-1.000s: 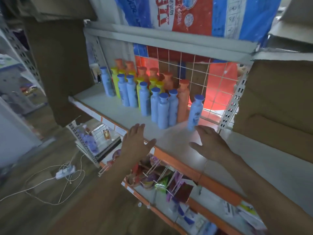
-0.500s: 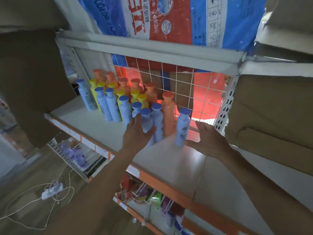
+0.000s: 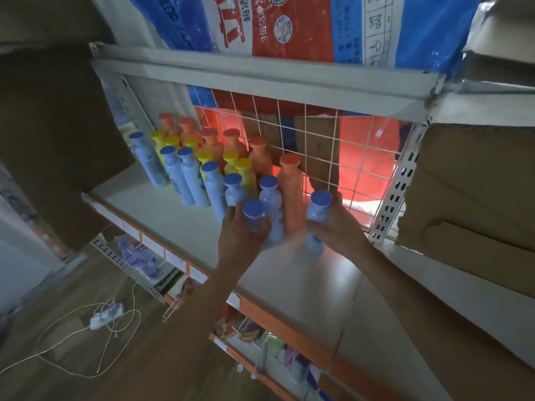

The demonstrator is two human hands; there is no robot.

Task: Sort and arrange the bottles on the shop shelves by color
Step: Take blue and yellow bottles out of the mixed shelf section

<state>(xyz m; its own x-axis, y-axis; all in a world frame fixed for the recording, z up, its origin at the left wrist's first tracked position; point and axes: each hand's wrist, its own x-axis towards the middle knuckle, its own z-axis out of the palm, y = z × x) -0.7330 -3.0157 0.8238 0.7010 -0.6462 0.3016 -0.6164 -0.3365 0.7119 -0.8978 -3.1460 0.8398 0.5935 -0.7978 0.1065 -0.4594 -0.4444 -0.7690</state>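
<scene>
On the white shelf (image 3: 162, 215) stand several bottles: blue ones in front, yellow ones (image 3: 244, 175) in the middle, orange ones (image 3: 212, 143) along the wire grid at the back. My left hand (image 3: 241, 238) grips a blue bottle (image 3: 253, 214) at the near end of the blue row. My right hand (image 3: 337, 227) grips another blue bottle (image 3: 318, 209) standing apart on the right. Between the two hands stand a blue bottle (image 3: 270, 204) and a tall orange bottle (image 3: 291, 195).
A wire grid (image 3: 333, 157) backs the shelf. Cardboard boxes (image 3: 474, 198) flank it right and left (image 3: 52, 134). A large printed sack (image 3: 289, 24) lies on the shelf above. Lower shelves (image 3: 260, 337) hold small goods. A power strip with cable (image 3: 105, 314) lies on the floor.
Both hands have reached forward from the shelf edge to the bottles; each now grips a blue bottle. The view has moved closer to the shelf.
</scene>
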